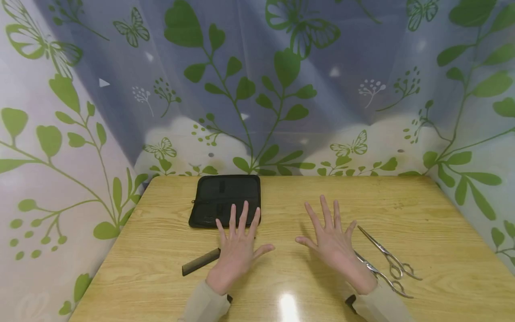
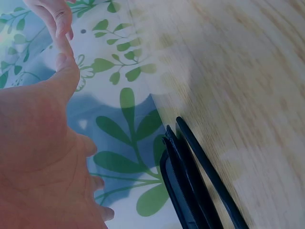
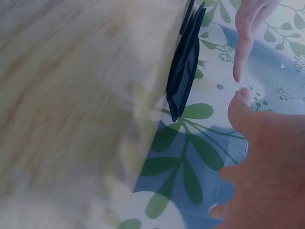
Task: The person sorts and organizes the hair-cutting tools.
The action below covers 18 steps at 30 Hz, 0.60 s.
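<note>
My left hand (image 1: 236, 250) is held above the table with its fingers spread, holding nothing. Its fingertips overlap the front of an unfolded black zip case (image 1: 227, 190) in the head view. Just left of that hand lies a dark comb (image 1: 200, 262), its right end hidden behind the hand. My right hand (image 1: 335, 248) also has spread fingers and grips nothing. Beside it lie two pairs of silver scissors: one (image 1: 388, 255) fully visible, the other (image 1: 382, 276) partly covered by the hand. The left wrist view shows the case (image 2: 178, 191) and comb (image 2: 209, 169) edge-on.
The wooden table (image 1: 289, 268) reaches back to a hanging cloth (image 1: 257, 103) printed with green leaves and butterflies. Similar cloth encloses the left and right sides. A bright light reflection lies on the table near its front.
</note>
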Each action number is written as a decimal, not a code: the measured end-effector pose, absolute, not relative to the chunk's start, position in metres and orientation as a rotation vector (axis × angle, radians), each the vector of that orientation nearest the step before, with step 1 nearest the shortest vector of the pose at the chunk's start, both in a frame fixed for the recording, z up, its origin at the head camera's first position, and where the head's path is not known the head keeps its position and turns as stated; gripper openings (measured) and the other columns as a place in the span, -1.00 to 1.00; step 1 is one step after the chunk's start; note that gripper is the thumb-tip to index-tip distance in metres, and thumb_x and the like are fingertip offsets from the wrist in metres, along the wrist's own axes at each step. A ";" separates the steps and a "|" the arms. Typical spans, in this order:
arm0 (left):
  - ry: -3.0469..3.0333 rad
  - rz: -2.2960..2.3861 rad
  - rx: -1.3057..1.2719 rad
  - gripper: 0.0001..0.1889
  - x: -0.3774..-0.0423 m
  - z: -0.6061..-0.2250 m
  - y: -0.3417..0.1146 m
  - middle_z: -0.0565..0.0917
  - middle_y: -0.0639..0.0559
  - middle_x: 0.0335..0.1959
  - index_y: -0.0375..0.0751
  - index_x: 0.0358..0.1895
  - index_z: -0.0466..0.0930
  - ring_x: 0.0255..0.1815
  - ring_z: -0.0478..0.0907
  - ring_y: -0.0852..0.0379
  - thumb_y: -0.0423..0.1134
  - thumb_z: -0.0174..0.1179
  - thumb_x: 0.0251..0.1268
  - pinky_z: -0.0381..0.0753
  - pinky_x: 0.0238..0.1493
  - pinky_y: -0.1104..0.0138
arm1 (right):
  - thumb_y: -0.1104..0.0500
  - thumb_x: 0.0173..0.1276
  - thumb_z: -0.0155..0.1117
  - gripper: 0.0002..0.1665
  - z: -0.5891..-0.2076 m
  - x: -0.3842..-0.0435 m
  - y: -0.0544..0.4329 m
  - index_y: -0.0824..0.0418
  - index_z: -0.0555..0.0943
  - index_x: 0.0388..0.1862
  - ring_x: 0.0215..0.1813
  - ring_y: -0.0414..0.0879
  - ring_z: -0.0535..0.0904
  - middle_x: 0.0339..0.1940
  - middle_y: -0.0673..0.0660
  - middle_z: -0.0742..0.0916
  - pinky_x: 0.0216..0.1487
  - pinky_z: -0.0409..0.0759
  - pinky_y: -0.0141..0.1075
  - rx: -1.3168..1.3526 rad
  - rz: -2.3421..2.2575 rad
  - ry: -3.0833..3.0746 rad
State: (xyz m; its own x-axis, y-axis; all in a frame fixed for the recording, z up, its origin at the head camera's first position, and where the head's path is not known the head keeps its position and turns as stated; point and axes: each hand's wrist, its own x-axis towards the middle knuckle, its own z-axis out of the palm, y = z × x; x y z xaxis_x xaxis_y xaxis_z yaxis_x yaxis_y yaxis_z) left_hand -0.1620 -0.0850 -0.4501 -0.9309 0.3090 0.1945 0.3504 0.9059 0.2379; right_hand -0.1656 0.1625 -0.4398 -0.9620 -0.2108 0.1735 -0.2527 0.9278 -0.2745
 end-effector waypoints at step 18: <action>-2.916 -0.459 -0.516 0.00 -0.161 -0.447 -0.088 -0.19 -0.23 0.67 -0.11 0.65 -0.03 0.63 -0.31 -0.38 0.29 0.20 0.32 -0.27 0.37 -0.53 | -0.28 0.39 0.26 0.04 -0.437 -0.164 0.163 0.02 0.04 0.67 0.60 0.48 -0.34 0.67 0.33 -0.15 0.19 -0.22 0.69 0.386 0.474 -2.945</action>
